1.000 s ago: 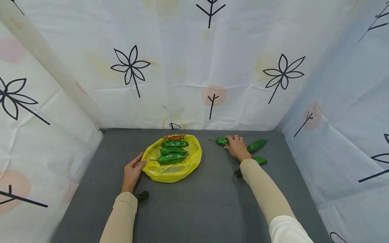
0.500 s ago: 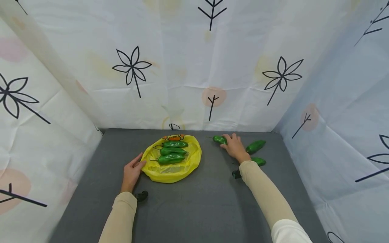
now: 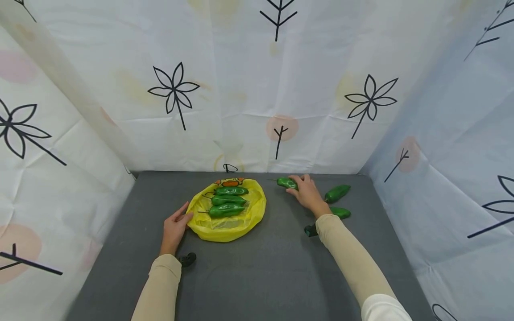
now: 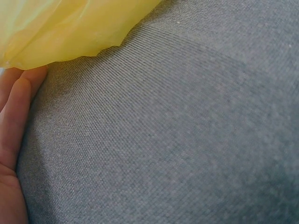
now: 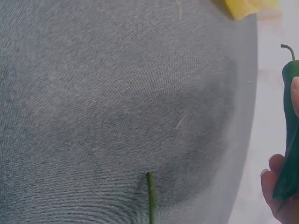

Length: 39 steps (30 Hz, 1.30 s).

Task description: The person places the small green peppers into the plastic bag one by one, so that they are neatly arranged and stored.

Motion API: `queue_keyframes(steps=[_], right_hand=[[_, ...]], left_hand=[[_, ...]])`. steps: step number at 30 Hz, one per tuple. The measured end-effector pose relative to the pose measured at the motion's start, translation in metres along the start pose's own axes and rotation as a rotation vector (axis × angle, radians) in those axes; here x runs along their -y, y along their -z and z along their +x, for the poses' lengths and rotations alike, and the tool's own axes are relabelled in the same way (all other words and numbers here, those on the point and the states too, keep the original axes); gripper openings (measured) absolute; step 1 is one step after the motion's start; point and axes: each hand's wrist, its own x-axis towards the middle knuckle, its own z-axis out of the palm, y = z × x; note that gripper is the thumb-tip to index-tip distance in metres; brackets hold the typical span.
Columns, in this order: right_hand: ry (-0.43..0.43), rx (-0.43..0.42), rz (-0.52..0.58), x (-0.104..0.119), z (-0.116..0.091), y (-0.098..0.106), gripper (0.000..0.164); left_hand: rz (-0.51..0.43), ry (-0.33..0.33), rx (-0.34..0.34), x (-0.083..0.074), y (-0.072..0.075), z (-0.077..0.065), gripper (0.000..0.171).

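Observation:
A yellow plastic bag [image 3: 222, 234] with its edge turned up lies on the grey table, and three green chili peppers [image 3: 226, 210] rest in a row on it. My left hand [image 3: 173, 229] pinches the bag's left edge; in the left wrist view its fingers [image 4: 18, 107] go under the yellow plastic [image 4: 70, 42]. To the right of the bag, my right hand [image 3: 307, 194] grips another green chili pepper [image 3: 286, 183], stem pointing left. The right wrist view has this pepper [image 5: 290, 135] between thumb and fingertips.
Two more green peppers lie right of my right hand, one farther back [image 3: 337, 193] and one partly behind the sleeve [image 3: 341, 212]. A pepper stem [image 5: 151, 196] shows low in the right wrist view. Patterned white cloth [image 3: 241, 89] walls the grey table [image 3: 257, 276] at back and sides.
My right hand has moved a little left and away from me with the pepper in its grip. The left hand and the bag have stayed in place.

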Motion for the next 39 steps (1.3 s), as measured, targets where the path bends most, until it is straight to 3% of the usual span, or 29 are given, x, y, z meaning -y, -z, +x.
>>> queue_keyframes(steps=[12,27,33,39], right_hand=[[0.097,-0.048,0.032,0.015,-0.002,0.006,0.055],[0.159,-0.012,0.119,0.042,-0.004,0.009,0.056],[0.230,-0.065,0.161,0.052,-0.006,0.009,0.050],[0.288,-0.100,0.121,0.063,-0.007,0.010,0.043]], left_hand=[[-0.001,0.001,0.004,-0.003,0.001,0.000,0.053],[-0.001,0.005,0.007,-0.002,0.001,-0.002,0.053],[-0.007,0.011,-0.002,-0.001,-0.001,-0.002,0.054],[-0.003,0.012,0.001,-0.001,0.000,0.000,0.054]])
